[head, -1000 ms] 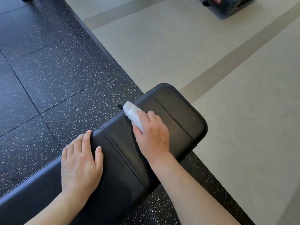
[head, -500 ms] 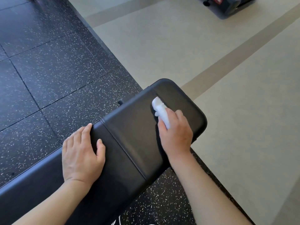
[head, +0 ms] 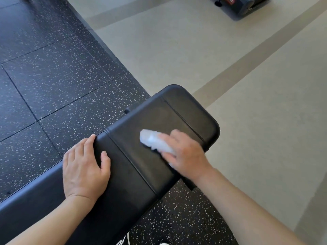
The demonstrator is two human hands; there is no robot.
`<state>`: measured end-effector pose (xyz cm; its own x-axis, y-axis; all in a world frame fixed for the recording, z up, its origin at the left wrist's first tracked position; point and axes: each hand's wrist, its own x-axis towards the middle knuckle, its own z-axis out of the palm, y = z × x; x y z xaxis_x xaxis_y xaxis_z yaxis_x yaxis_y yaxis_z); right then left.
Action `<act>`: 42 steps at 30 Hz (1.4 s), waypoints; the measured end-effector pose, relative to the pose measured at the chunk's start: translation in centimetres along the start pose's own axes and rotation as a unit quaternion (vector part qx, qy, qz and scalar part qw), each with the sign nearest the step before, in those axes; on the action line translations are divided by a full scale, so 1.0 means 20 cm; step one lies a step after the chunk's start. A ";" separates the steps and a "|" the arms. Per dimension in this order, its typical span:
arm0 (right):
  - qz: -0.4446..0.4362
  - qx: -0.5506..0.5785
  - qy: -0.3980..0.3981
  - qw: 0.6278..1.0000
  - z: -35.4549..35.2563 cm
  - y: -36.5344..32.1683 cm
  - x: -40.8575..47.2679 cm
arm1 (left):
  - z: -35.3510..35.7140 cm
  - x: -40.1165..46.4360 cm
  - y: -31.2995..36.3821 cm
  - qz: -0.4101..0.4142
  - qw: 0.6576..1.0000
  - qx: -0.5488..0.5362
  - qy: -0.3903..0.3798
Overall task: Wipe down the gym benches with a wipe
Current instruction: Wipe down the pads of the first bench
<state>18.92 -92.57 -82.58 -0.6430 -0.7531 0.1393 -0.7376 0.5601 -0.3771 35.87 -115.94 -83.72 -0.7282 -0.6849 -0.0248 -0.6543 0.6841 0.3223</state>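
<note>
- The crumpled white wipe [head: 155, 141] is gripped under the curled fingers [head: 169, 138] of the right hand [head: 185, 156] and pressed on the black padded vinyl gym bench [head: 141, 156], the tabletop here.
- The left hand [head: 85, 167] is laid flat with relaxed fingers [head: 88, 144] on the pad's far edge; nothing is held.
- The strip beyond the seam past the right fingertips could be missed.
- The bunched wipe could slip out if pressure is eased.
- No containers are seen.

Wipe [head: 155, 141] on bench [head: 134, 138] (under right hand [head: 185, 156]), left hand [head: 85, 167] leftward.
</note>
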 end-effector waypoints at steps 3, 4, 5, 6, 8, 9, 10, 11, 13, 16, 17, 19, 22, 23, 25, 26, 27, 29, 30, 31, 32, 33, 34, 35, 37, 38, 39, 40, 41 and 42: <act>0.207 0.000 0.105 0.973 0.00 0.07 -0.02 | 0.00 0.00 0.00 -0.002 1.000 0.002 0.002; 0.254 -0.017 0.131 0.958 0.03 0.02 -0.02 | 0.00 -0.01 0.00 -0.002 1.000 0.000 0.001; 0.283 -0.033 0.144 0.948 0.07 -0.05 -0.02 | 0.00 0.00 0.00 -0.002 1.000 -0.001 0.002; 0.293 -0.040 0.148 0.944 0.12 -0.13 -0.01 | 0.00 0.00 0.00 -0.001 1.000 -0.001 0.001; 0.254 -0.035 0.136 0.957 0.20 -0.33 0.00 | 0.00 0.00 0.00 -0.003 1.000 0.001 -0.002; 0.213 -0.023 0.121 0.969 0.24 -0.43 -0.01 | 0.00 0.00 0.00 -0.003 1.000 0.002 -0.004; 0.168 -0.008 0.102 0.981 0.26 -0.51 -0.03 | 0.00 0.00 -0.01 -0.004 1.000 0.002 -0.006; 0.125 0.005 0.083 0.989 0.27 -0.57 -0.04 | 0.01 0.00 -0.01 -0.003 1.000 0.003 -0.009; 0.062 0.029 0.056 0.996 0.26 -0.59 -0.06 | 0.01 0.00 -0.01 -0.005 1.000 0.002 -0.011; 0.022 0.036 0.031 0.999 0.20 -0.48 -0.07 | 0.01 0.00 -0.01 -0.006 1.000 0.004 -0.009; 0.027 0.025 0.032 0.999 0.17 -0.41 -0.07 | 0.01 0.00 -0.01 -0.005 1.000 0.005 -0.008; 0.081 0.000 0.051 0.995 0.11 -0.26 -0.08 | 0.01 0.00 -0.01 -0.004 1.000 0.004 -0.004; 0.213 -0.008 0.099 0.972 0.04 -0.06 -0.04 | 0.01 0.00 -0.01 -0.001 1.000 -0.001 0.002; 0.243 -0.011 0.105 0.964 0.03 -0.03 -0.01 | 0.01 0.00 -0.01 -0.001 1.000 -0.001 0.002; 0.265 -0.028 0.109 0.958 0.05 -0.04 0.06 | 0.01 0.00 -0.01 -0.002 1.000 0.001 0.001; 0.266 -0.034 0.112 0.957 0.07 -0.06 0.10 | 0.01 0.00 -0.01 -0.001 1.000 0.002 0.000; 0.266 -0.036 0.113 0.957 0.09 -0.08 0.14 | 0.02 0.00 -0.01 0.000 1.000 0.004 0.000; 0.268 -0.032 0.110 0.957 0.11 -0.13 0.24 | 0.02 0.00 -0.01 0.001 1.000 0.007 0.002; 0.268 -0.026 0.107 0.957 0.12 -0.15 0.29 | 0.02 0.00 -0.01 0.003 1.000 0.008 0.003; 0.265 -0.020 0.104 0.959 0.13 -0.18 0.35 | 0.02 0.00 -0.02 0.007 1.000 0.009 0.005; 0.257 -0.015 0.099 0.961 0.15 -0.21 0.40 | 0.03 0.00 -0.02 0.010 1.000 0.009 0.006; 0.244 -0.010 0.090 0.965 0.17 -0.25 0.46 | 0.03 0.01 -0.02 0.011 1.000 0.010 0.007; 0.228 -0.006 0.077 0.971 0.18 -0.29 0.50 | 0.03 0.01 -0.02 0.011 1.000 0.011 0.008; 0.210 -0.003 0.060 0.976 0.20 -0.34 0.53 | 0.03 0.01 -0.03 0.011 1.000 0.010 0.010; 0.174 0.001 0.028 0.984 0.22 -0.41 0.56 | 0.03 0.01 -0.03 0.012 1.000 0.009 0.010; 0.158 0.004 0.013 0.987 0.23 -0.44 0.55 | 0.03 0.01 -0.03 0.013 1.000 0.008 0.009; 0.142 0.008 -0.002 0.990 0.23 -0.46 0.54 | 0.03 0.01 -0.03 0.013 1.000 0.008 0.008; 0.126 0.014 -0.018 0.992 0.22 -0.48 0.52 | 0.03 0.01 -0.02 0.012 1.000 0.009 0.005; 0.111 0.021 -0.035 0.993 0.20 -0.49 0.49 | 0.03 0.01 -0.03 0.009 1.000 0.009 0.002; 0.100 0.032 -0.054 0.993 0.18 -0.49 0.46 | 0.03 0.01 -0.03 0.005 1.000 0.010 -0.002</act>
<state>20.96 -106.14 -80.89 -0.7470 -0.6635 -0.0420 -0.5803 0.6815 -0.4460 35.92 -116.36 -84.38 -0.7359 -0.6766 -0.0263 -0.6509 0.6962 0.3028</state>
